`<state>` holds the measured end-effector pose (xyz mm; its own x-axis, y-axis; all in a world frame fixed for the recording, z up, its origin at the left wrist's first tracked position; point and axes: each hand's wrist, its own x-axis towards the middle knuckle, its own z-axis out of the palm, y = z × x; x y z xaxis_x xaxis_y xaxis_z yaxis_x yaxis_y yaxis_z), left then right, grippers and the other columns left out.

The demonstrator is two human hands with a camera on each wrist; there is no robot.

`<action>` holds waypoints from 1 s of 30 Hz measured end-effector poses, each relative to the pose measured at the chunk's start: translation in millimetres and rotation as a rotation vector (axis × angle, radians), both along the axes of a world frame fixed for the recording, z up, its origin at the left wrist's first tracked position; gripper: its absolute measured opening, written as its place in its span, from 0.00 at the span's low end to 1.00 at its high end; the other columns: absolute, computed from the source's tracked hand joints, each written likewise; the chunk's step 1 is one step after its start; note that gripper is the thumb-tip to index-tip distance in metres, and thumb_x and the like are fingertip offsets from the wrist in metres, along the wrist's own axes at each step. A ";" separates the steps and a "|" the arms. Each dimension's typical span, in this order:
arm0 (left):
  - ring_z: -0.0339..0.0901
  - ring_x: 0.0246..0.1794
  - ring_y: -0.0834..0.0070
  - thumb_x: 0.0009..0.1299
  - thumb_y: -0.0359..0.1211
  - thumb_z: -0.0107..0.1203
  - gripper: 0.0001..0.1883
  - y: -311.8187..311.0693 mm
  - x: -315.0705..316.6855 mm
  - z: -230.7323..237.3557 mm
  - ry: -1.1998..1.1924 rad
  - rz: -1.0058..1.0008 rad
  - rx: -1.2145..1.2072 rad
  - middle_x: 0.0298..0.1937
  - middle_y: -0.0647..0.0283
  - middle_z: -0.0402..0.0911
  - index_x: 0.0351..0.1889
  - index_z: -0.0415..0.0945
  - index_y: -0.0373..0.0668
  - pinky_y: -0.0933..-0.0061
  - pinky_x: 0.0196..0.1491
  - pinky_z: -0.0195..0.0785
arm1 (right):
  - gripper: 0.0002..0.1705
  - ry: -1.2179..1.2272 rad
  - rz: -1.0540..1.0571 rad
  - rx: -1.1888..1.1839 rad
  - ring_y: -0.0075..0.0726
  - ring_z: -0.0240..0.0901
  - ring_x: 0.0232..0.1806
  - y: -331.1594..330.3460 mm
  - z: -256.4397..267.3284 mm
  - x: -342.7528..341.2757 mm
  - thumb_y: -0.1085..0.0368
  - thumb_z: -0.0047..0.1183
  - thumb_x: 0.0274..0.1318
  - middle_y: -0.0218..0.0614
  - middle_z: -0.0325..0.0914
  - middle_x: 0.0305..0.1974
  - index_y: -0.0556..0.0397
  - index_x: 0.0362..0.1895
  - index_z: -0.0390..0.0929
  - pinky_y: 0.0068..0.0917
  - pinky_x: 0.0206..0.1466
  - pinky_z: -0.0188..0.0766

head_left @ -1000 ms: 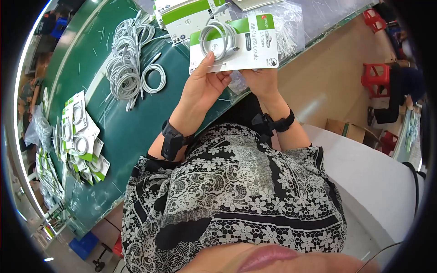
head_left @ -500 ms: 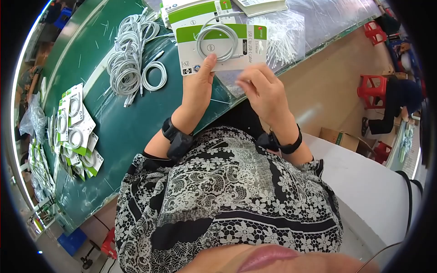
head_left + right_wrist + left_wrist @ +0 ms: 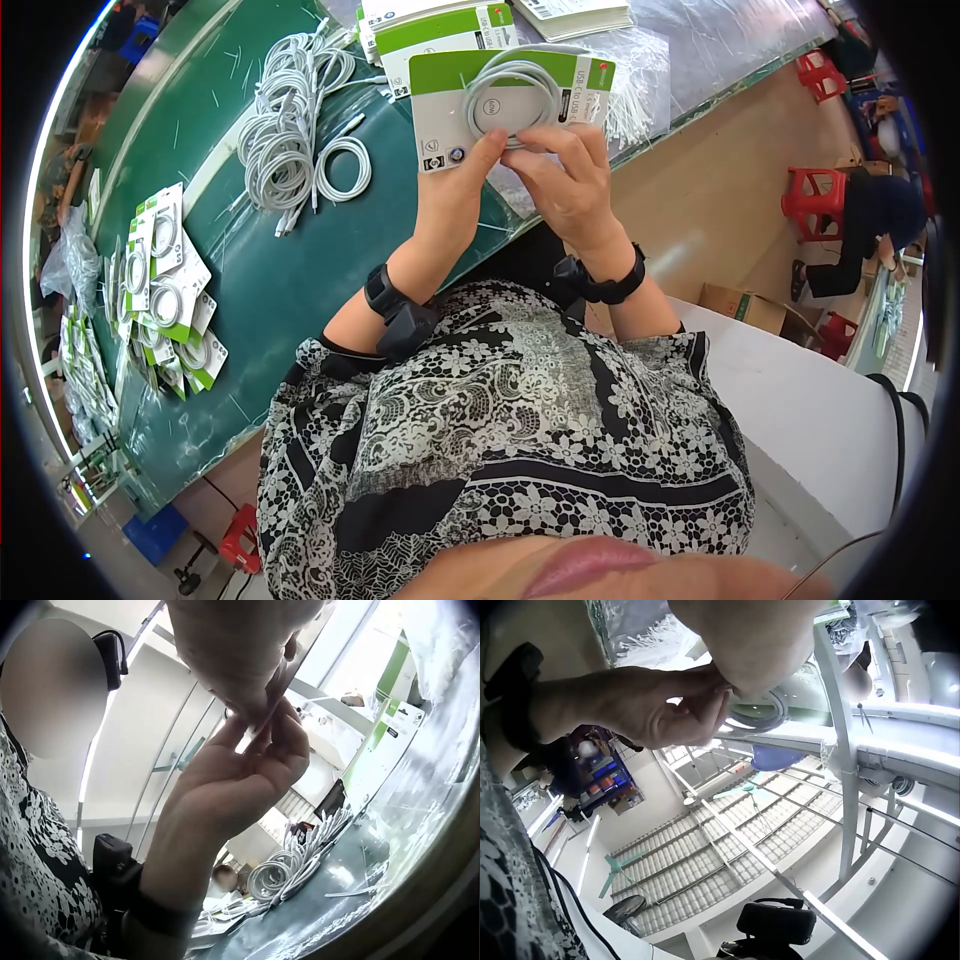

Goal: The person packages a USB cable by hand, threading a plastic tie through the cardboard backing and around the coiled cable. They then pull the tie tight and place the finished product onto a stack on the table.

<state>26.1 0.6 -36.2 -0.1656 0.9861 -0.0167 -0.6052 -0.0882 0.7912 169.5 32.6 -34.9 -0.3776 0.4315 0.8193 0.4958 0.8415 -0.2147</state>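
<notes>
In the head view a green and white card point(image 3: 437, 112) printed for a USB-C cable is held up, with a coiled light grey cable point(image 3: 548, 88) lying on its face. The left hand point(image 3: 457, 190) grips the card's lower edge, thumb on the front at the coil's bottom and the other fingers hidden behind. Fingertips of the right hand point(image 3: 572, 190) pinch at the coil's lower edge, close beside the left thumb. The left wrist view shows the coil point(image 3: 761, 712) near the fingertips of both hands.
A heap of grey cables point(image 3: 275, 150) and a separate coil point(image 3: 343, 168) lie on the green table point(image 3: 290, 290). More carded cables point(image 3: 165, 300) are piled at left. Behind the held card are stacked cards point(image 3: 440, 35) and a bag of white ties point(image 3: 635, 95).
Since half a second ago the right hand has moved up and left onto the coil. The card has shifted slightly right. Earlier, the right hand was behind the card, then off it.
</notes>
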 end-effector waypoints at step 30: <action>0.78 0.49 0.58 0.53 0.21 0.65 0.18 8.1 -13.3 69.2 0.744 0.227 0.938 0.47 0.55 0.71 0.44 0.79 0.35 0.68 0.51 0.75 | 0.16 0.330 0.067 0.066 0.48 0.72 0.51 -13.1 38.1 -11.8 0.72 0.57 0.51 0.37 0.75 0.48 0.52 0.46 0.77 0.41 0.51 0.70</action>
<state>12.8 8.7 33.0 -0.0013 0.5115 0.8593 0.0725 -0.8570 0.5102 157.7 19.4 3.1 -0.1129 0.3571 0.9272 0.3522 0.8870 -0.2987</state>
